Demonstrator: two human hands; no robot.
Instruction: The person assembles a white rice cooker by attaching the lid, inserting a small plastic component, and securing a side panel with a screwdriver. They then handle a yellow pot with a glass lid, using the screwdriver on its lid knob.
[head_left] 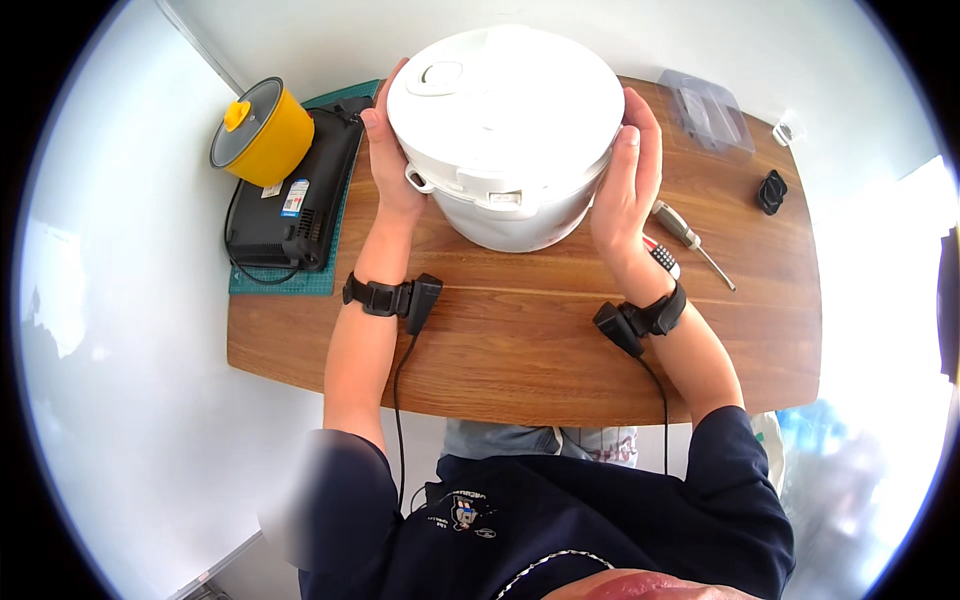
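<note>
Between my two hands is a large white rice cooker (520,215), its round lid closed and its front latch facing me. My left hand (392,165) presses along its left side, thumb up near the lid rim. On the opposite side my right hand (630,180) cups the wall, fingers reaching toward the back. Both palms touch the cooker. Parts of the fingers behind it are hidden. Whether its base rests on the table or is lifted I cannot tell.
On the left, a yellow pot (275,145) with a grey lid stands on a black appliance (285,220) over a green mat (320,280). A screwdriver (690,235), a red-and-white tool (664,258), a clear plastic tray (710,115) and a black part (771,192) lie on the wooden table (530,340).
</note>
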